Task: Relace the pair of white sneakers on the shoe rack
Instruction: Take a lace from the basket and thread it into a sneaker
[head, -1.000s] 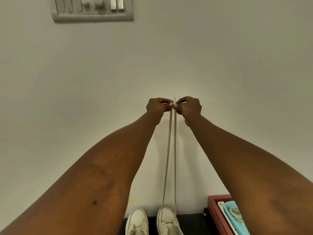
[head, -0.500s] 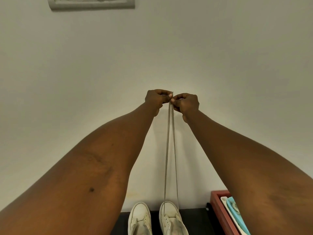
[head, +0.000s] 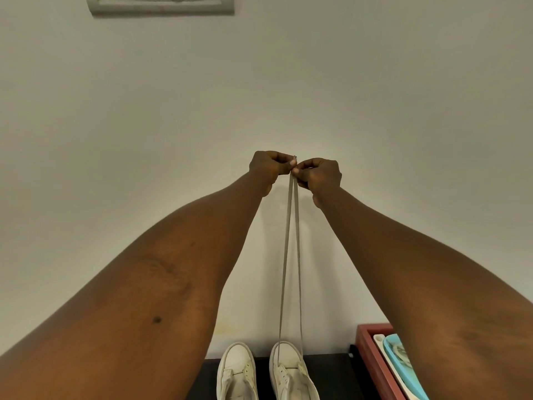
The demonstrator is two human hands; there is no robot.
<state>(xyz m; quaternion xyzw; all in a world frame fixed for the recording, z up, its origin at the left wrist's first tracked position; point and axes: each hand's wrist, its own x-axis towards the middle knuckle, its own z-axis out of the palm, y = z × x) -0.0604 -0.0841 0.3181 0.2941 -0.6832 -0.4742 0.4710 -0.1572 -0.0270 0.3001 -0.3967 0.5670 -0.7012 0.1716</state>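
Two white sneakers stand toes to the wall on a black shoe rack top (head: pixel 328 373) at the bottom of the view: the left sneaker (head: pixel 237 370) has no lace, the right sneaker (head: pixel 290 370) has a pale lace (head: pixel 288 255) through its front eyelets. Both lace strands run taut up to my raised hands. My left hand (head: pixel 269 166) and my right hand (head: pixel 318 174) meet high in front of the wall, and each pinches one lace tip, side by side.
A red tray (head: pixel 372 359) with a light blue item (head: pixel 403 365) in it sits right of the sneakers. A plain wall fills the view, with a switch panel (head: pixel 161 4) at the top left. My forearms cover the lower corners.
My hands have stayed together on the lace tips. The view has tilted down a little, showing more of the sneakers and less of the switch panel.
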